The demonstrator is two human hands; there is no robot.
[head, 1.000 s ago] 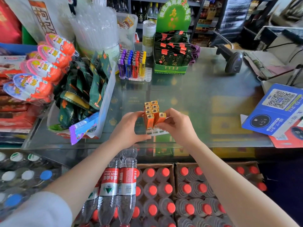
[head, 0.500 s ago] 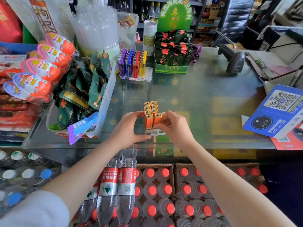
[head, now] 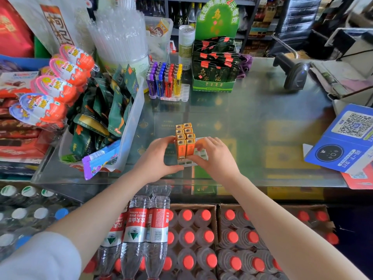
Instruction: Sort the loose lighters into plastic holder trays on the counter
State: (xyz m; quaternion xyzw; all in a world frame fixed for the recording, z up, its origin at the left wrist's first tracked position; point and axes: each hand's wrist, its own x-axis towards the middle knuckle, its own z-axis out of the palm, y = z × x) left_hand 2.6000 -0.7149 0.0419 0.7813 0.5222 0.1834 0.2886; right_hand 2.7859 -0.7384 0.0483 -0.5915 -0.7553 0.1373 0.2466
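a small shop: glass counter (head: 252, 118), barcode scanner (head: 293, 74), snack displays (head: 216, 65), bottled water crates (head: 201, 239).

Eight orange lighters (head: 184, 141) stand upright, two abreast, in a clear holder tray (head: 198, 156)

Readable text: "Kinder" on egg-shaped packs (head: 66, 81) at 10 o'clock; "NONGFU SPRING" and 农夫山泉 on red bottle labels (head: 141, 225) at 6; 乌龙 on green tea display box (head: 214, 74) at 12; QR code on blue payment stand (head: 343, 138) at 3.
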